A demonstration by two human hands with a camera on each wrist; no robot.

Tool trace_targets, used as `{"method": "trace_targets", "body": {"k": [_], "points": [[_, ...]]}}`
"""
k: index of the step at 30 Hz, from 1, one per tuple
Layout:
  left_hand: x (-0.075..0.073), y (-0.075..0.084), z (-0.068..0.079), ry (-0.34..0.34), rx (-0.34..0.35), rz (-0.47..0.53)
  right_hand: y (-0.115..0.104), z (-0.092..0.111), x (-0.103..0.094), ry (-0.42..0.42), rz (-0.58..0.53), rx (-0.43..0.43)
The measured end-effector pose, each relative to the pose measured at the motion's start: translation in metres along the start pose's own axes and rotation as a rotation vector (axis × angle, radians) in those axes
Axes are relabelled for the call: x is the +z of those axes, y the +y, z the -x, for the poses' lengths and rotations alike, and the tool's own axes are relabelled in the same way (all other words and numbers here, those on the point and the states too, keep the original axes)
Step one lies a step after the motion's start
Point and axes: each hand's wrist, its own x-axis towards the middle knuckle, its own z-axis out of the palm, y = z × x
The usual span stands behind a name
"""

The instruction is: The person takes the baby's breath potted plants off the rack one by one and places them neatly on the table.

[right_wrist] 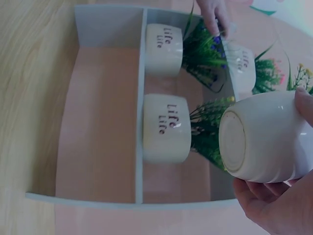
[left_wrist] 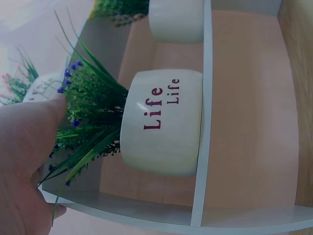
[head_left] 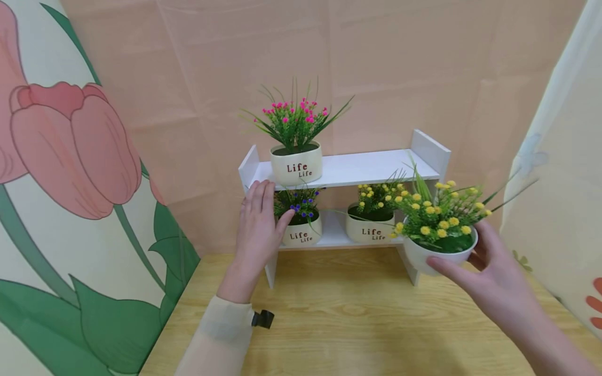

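My right hand [head_left: 498, 277] grips a white flowerpot [head_left: 439, 256] with yellow artificial flowers [head_left: 442, 214], held in the air before the right end of a white two-tier shelf [head_left: 376, 166]. In the right wrist view, the underside of this held pot [right_wrist: 234, 142] shows. My left hand [head_left: 258, 224] rests at the shelf's upper left corner, fingers straight, thumb before the purple flowers [head_left: 305, 203]. A pot of pink flowers [head_left: 296, 164] stands on the upper tier at left. On the lower tier stand the purple-flowered pot [head_left: 302, 232] and a yellow-flowered pot [head_left: 371, 230].
The shelf stands on a wood-grain table [head_left: 338, 313] against a pinkish-beige backdrop [head_left: 376, 68]. A panel with large painted tulips [head_left: 80, 151] rises at left, and a pale panel [head_left: 564, 183] at right. The shelf's right end board [head_left: 430, 149] sticks up above the top tier.
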Motion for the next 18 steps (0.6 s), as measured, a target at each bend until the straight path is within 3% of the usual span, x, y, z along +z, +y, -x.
{"method": "trace_targets", "body": {"k": [11,18], "points": [[-0.001,0.001,0.000,-0.010,-0.011,0.001,0.031,0.008,-0.010,-0.010,0.029,0.094],[-0.001,0.001,0.000,-0.012,-0.015,0.002,0.051,0.011,-0.016,0.021,0.021,0.100]]}}
